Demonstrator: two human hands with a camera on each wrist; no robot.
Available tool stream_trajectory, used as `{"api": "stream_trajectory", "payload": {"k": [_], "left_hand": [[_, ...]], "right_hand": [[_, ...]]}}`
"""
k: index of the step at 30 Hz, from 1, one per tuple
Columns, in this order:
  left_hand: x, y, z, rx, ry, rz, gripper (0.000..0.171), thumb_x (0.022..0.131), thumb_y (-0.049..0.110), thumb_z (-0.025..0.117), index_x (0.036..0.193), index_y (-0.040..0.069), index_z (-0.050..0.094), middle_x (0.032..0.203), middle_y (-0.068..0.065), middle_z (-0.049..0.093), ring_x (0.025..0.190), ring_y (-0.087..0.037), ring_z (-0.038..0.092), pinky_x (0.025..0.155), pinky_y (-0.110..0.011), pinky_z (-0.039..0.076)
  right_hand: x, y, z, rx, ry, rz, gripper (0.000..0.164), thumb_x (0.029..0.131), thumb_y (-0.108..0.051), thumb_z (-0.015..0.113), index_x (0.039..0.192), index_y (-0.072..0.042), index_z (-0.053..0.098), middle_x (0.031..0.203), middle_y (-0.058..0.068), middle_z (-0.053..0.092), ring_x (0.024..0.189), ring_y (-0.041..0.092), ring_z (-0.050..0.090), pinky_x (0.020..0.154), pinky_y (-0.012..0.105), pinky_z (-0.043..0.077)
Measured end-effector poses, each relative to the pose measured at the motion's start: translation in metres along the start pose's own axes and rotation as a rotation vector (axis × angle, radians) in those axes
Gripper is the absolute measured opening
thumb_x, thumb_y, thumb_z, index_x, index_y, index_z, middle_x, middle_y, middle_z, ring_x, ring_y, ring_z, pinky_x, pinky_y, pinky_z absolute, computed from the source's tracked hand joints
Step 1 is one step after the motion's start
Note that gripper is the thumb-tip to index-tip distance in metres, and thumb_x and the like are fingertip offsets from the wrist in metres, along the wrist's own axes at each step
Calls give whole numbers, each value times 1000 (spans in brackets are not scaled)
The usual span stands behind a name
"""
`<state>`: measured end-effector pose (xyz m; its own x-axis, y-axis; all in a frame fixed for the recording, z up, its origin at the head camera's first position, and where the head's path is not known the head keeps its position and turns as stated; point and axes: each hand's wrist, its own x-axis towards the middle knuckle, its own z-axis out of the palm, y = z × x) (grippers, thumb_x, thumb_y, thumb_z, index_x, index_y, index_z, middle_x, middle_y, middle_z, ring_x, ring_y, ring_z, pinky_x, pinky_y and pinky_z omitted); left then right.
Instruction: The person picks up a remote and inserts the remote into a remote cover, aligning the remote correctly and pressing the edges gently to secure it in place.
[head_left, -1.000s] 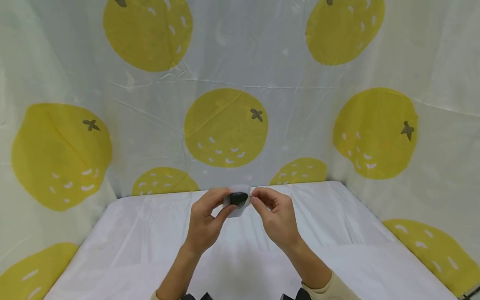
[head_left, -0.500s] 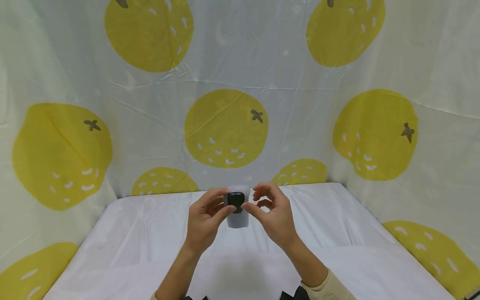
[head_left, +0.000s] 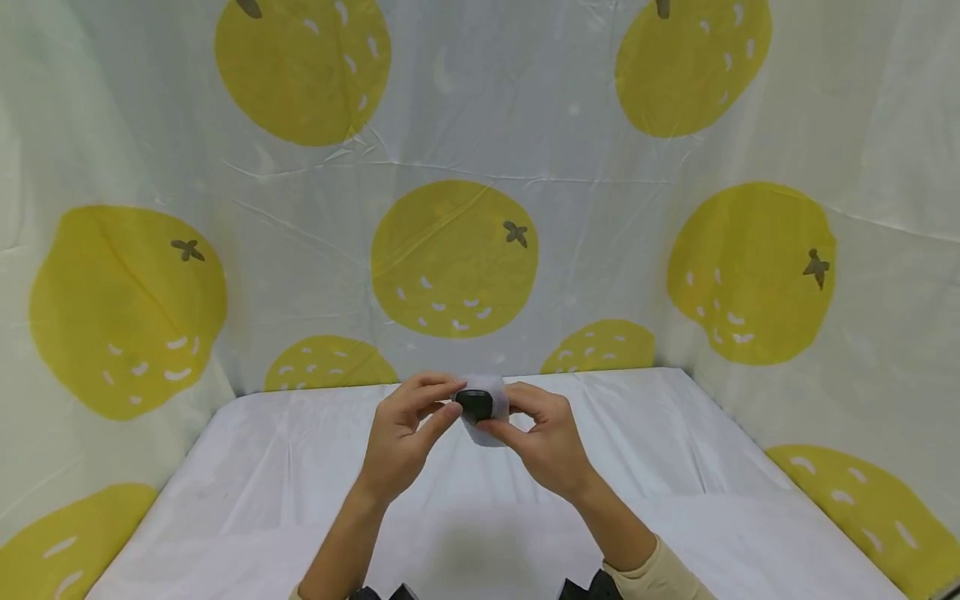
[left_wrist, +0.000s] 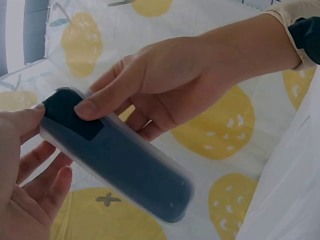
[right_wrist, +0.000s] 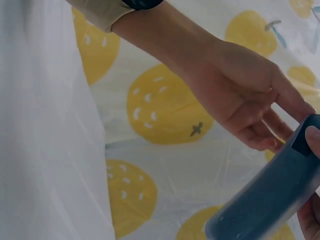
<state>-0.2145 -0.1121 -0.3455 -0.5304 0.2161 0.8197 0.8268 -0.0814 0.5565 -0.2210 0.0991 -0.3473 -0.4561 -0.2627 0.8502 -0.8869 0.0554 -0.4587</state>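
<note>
A long, round-ended case (left_wrist: pixel 130 170) is held up between both hands, with a frosted, see-through body that looks bluish in the wrist views. One end carries a smooth black part (head_left: pixel 476 405), which faces the head camera. My right hand (head_left: pixel 551 433) grips the case near that end; its thumb (left_wrist: pixel 87 109) presses on the black part while the other fingers sit behind the body. At the opposite side, my left hand (head_left: pixel 401 437) pinches the tip of the black end between thumb and forefinger. Its remaining fingers (left_wrist: pixel 47 182) are loosely bent beneath the case.
Below the hands lies a table covered in white cloth (head_left: pixel 300 483). A white curtain printed with yellow fruit (head_left: pixel 453 258) rises behind and along both sides. Beige cuffs (head_left: pixel 660 575) and dark wrist straps (left_wrist: pixel 305 37) show at the arms.
My right hand has gone from fingertips at the case's edge, through a loosened, spread pose, to a grip on its right side. The case has tilted and turned between the hands.
</note>
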Motion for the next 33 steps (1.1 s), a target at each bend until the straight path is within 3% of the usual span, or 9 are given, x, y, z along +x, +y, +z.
{"api": "stream_trajectory", "payload": {"k": [2, 6, 10, 15, 21, 24, 33], "left_hand": [[1, 3, -5, -12, -23, -26, 25, 96, -8, 68, 120, -5, 74, 112, -16, 61, 100, -24, 60, 81, -29, 56], [2, 8, -15, -173, -63, -126, 19, 94, -5, 71, 113, -7, 76, 104, -14, 56, 97, -25, 52, 79, -28, 52], [2, 10, -20, -291, -82, -196, 13, 94, -5, 71, 105, -8, 78, 100, -9, 56, 96, -23, 51, 81, -30, 51], [2, 13, -23, -284, -109, -215, 10, 97, -5, 67, 98, -10, 76, 98, -8, 54, 94, -23, 51, 80, -31, 51], [4, 22, -26, -35, -159, -176, 12, 98, -4, 67, 96, 4, 76, 99, -13, 54, 89, -26, 52, 73, -28, 51], [5, 21, -22, 11, -144, -133, 14, 99, -6, 64, 96, 5, 71, 100, -13, 54, 89, -25, 52, 72, -28, 50], [3, 5, 6, -16, 70, 63, 7, 103, -5, 58, 97, -9, 60, 103, -20, 45, 94, -24, 46, 80, -24, 49]], "right_hand": [[1, 0, 0, -7, 5, -50, 35, 78, 8, 86, 108, -6, 78, 103, 7, 76, 91, 20, 71, 73, 26, 56], [4, 1, 2, 14, -26, -145, 38, 76, 11, 86, 110, -3, 77, 106, 10, 76, 97, 24, 72, 79, 30, 58], [4, 3, 4, 15, -55, -175, 40, 76, 11, 86, 113, -1, 77, 108, 9, 76, 100, 24, 72, 83, 32, 59], [1, 2, 7, -46, -56, -202, 41, 74, 10, 88, 112, -1, 78, 107, 8, 75, 97, 24, 72, 84, 31, 59], [-3, 3, 9, -116, -43, -213, 43, 71, 11, 89, 111, -1, 78, 107, 9, 74, 95, 24, 72, 83, 28, 59], [-3, 4, 10, -148, -33, -218, 43, 70, 11, 89, 110, -1, 78, 107, 10, 73, 94, 25, 72, 83, 27, 59], [-2, 5, 12, -141, 46, -143, 39, 74, 10, 88, 110, -1, 78, 105, 9, 75, 95, 25, 72, 82, 25, 57]]}}
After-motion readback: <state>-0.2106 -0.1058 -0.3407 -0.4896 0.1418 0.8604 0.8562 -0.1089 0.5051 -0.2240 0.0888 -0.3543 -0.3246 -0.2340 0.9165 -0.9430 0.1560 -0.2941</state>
